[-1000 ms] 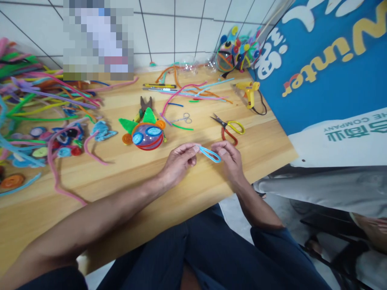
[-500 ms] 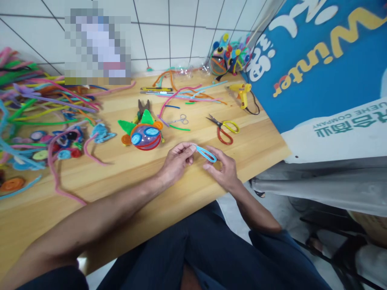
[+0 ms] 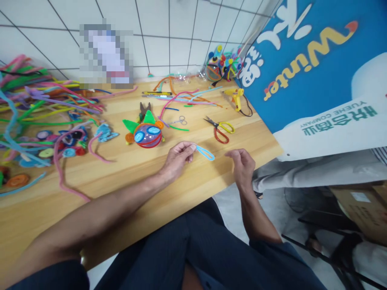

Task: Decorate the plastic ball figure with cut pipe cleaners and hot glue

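Note:
A light blue pipe cleaner (image 3: 206,153) is bent into a narrow loop. My left hand (image 3: 180,156) pinches its ends between thumb and fingers, and the loop points right and down over the table. To the right, apart from the loop, my right hand (image 3: 242,162) has its fingers drawn together, and nothing shows in them. Beyond the hands lie scissors (image 3: 220,129) with one red and one yellow handle. A purple-faced figure (image 3: 148,135) with green ears, blue eyes and a red rim sits behind my left hand.
Coloured pipe cleaners (image 3: 36,96) are heaped at the left. Pliers (image 3: 145,110), small scissors (image 3: 180,120) and a yellow cutter (image 3: 157,93) lie farther back. A yellow glue gun (image 3: 237,98) is near the blue banner (image 3: 317,60). Decorated balls (image 3: 223,66) stand by the tiled wall.
My right hand has moved right, away from the loop, and its fingers have drawn together. My left hand still pinches the pipe cleaner. The view has shifted slightly.

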The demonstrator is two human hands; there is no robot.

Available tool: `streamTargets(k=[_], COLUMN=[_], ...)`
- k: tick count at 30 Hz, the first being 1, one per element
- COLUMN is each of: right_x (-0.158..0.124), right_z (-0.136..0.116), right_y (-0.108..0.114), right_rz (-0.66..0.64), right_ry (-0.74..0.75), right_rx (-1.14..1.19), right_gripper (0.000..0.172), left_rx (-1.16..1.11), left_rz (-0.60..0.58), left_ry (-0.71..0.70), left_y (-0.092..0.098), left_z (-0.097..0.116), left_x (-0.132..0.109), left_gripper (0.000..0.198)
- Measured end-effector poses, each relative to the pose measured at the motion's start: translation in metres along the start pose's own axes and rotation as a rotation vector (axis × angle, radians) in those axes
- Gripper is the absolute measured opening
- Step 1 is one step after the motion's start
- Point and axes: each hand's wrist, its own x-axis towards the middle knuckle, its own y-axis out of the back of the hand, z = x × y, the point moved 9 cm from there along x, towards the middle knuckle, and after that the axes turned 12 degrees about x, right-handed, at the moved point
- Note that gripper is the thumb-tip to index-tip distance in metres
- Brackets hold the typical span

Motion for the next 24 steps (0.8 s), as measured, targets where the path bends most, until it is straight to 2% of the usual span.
streamTargets(k=[2, 4, 6, 8, 12, 15, 19, 24], right_x=[-0.004, -0.011, -0.016, -0.017, -0.014, -0.015, -0.02, -0.025], right_z=[-0.021, -0.035, -0.04, -0.038, -0.028, -0.027, -0.028, -0.032], right_y=[-0.024, -0.056, -0.082, -0.097, -0.102, -0.099, -0.1, -0.1], right_rz=[-0.194, -0.379, -0.501, -0.564, -0.574, -0.534, -0.496, -0.489], right_ry=[0.152, 0.25, 0.268, 0.222, 0.051, -0.011, 0.015, 0.112], right_rx=[-0.101, -0.173, -0.248, -0.302, -0.22, -0.101, -0.078, -0.167], right_gripper=[0.03, 0.04, 0.035, 0.026, 0.034, 0.036, 0.034, 0.031], left_rx=[0.014, 0.025, 0.035, 0.053, 0.056, 0.028, 0.038, 0.075], left_rz=[-0.013, -0.022, -0.032, -0.043, -0.061, -0.068, -0.054, -0.077], left_ry=[-0.007, -0.02, -0.027, -0.03, 0.001, 0.054, 0.089, 0.058], left_y=[-0.002, -0.004, -0.004, -0.004, -0.005, -0.006, -0.007, -0.01], left_z=[-0.001, -0.001, -0.001, 0.0, -0.002, -0.009, -0.015, -0.01], left_x=[-0.002, -0.003, -0.005, -0.005, -0.005, -0.007, -0.011, -0.013], left_gripper=[0.039, 0.039, 0.04, 0.04, 0.041, 0.046, 0.046, 0.044])
